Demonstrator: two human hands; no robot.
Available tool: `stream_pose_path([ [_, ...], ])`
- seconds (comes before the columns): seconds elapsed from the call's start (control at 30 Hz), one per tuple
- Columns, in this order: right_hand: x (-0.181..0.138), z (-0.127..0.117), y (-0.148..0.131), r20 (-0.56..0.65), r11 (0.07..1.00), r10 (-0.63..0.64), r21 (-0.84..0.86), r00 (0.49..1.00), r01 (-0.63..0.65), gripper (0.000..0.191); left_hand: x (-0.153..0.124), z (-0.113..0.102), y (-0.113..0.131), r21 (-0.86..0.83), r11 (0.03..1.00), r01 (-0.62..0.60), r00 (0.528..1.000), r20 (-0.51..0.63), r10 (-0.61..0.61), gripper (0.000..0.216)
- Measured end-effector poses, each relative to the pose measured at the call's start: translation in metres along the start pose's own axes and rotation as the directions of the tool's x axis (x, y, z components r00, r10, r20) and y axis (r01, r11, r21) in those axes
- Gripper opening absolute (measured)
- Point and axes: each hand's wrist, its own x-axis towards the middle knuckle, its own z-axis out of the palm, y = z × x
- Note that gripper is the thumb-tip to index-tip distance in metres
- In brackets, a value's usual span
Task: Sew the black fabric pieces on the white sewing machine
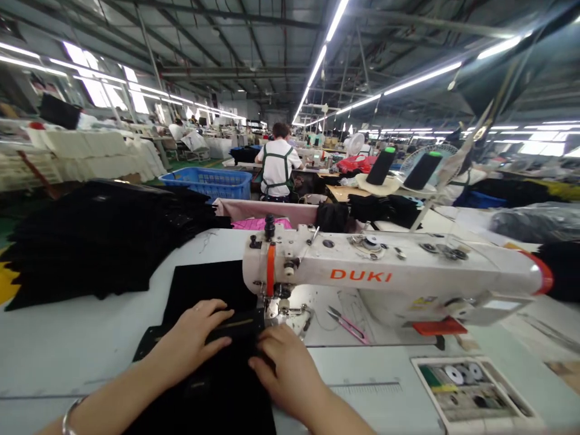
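A white sewing machine (385, 275) marked DUKI stands across the table in front of me. Black fabric (206, 290) lies under its needle end and runs toward me. My left hand (193, 338) rests flat on the fabric with its fingers stretched out toward the presser foot (276, 308). My right hand (285, 368) presses on the fabric just in front of the needle, its fingers curled down onto the cloth. A bracelet sits on my left wrist.
A big stack of black fabric pieces (99, 241) lies at the left. Pink-handled snips (347, 323) lie on the machine bed. A bobbin tray (466, 389) sits at the right. Black thread cones (380, 166) stand behind. A person in a green apron (277, 163) works beyond, near a blue basket (211, 181).
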Motion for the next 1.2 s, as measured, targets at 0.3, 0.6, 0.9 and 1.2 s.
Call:
stream_pose_path([
  [0.3,-0.013,-0.008,-0.030,-0.123,0.966,0.170,0.215,0.978,-0.141,0.024,-0.031,-0.037,0.035,-0.301,0.948,0.100,0.994,0.073,-0.081,0.007],
  [0.6,-0.009,-0.043,-0.058,-0.241,0.919,0.035,0.389,0.970,0.063,0.012,-0.055,-0.073,0.053,-0.707,0.631,0.318,0.945,0.182,-0.273,0.041],
  [0.9,-0.007,-0.054,-0.067,-0.310,0.904,-0.038,0.395,0.950,0.165,0.011,-0.066,-0.069,0.055,-0.791,0.530,0.306,0.920,0.102,-0.378,0.031],
  [1.2,-0.013,-0.050,-0.070,-0.307,0.918,0.037,0.386,0.951,0.088,0.014,-0.074,-0.068,0.059,-0.719,0.655,0.233,0.922,-0.051,-0.384,0.023],
])
